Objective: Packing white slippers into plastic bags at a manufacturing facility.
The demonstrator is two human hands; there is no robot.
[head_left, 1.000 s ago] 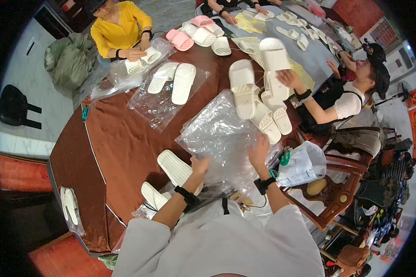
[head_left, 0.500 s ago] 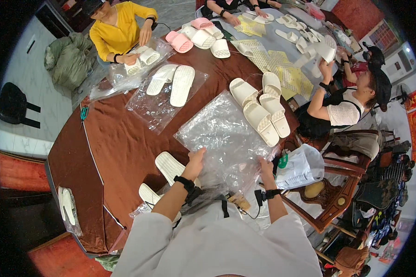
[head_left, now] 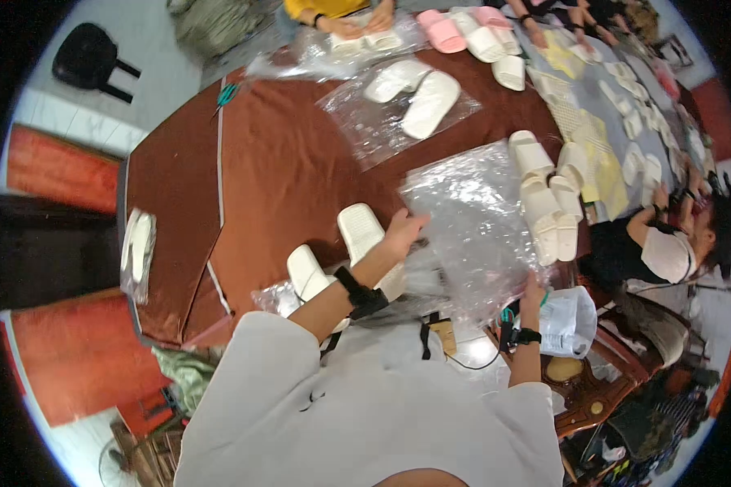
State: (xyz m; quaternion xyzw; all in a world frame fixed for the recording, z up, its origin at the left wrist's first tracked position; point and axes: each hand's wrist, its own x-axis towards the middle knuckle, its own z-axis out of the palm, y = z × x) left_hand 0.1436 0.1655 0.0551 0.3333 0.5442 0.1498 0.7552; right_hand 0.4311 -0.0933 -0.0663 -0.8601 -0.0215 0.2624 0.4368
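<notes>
A stack of clear plastic bags [head_left: 475, 223] lies flat near the table's front edge, shiny and wrinkled. My left hand [head_left: 404, 233] has fingers and thumb closed on its left edge. At the near right corner, my right hand [head_left: 533, 294] grips the plastic, its fingertips partly hidden. Beside my left forearm rests a white slipper [head_left: 360, 231], and a second white slipper [head_left: 305, 272] sits left of it, partly on clear plastic. My forearm covers parts of both. Several cream slippers [head_left: 542, 207] stand in pairs just right of the bags.
On the brown tablecloth [head_left: 284, 162], two white slippers [head_left: 432, 104] lie on clear plastic farther back. A bagged pair [head_left: 139, 247] is at the left edge, near scissors [head_left: 228, 95]. Pink slippers [head_left: 442, 32] are at the back; co-workers handle slippers. A white bag [head_left: 567, 323] hangs by a wooden chair [head_left: 601, 398].
My view has swung left, so the table and slippers appear farther right and higher. Both hands stay at the edges of the plastic bags.
</notes>
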